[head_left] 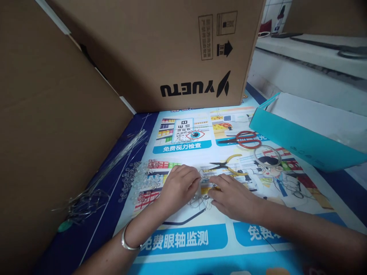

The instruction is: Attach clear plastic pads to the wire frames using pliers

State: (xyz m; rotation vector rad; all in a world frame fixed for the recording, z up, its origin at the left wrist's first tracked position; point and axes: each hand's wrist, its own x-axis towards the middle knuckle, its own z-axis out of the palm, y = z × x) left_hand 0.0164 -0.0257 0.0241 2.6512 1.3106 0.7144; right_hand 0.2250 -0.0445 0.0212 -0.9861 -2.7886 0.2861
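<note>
My left hand (180, 185) is closed, thumb and fingertips pinched at a piece of thin wire with clear beads (205, 176). Across from it my right hand (233, 196) has its fingers bent around the same beaded wire, the tips partly hidden. Loops of fine wire hang below the fingers. Left of my left hand lie several loose clear beads (129, 177) in a spread pile. Just beyond my right hand are yellow-handled pliers (228, 167) with their handles apart. Red-handled scissors (248, 140) rest farther back.
A bundle of straight wires (120, 152) lies at the left, with tangled wire (86, 204) near it. Cardboard panels (177, 49) wall off the back and left. A turquoise box (301, 141) stands at the right, near a wire coil (268, 156). A printed sheet (183, 250) covers the table.
</note>
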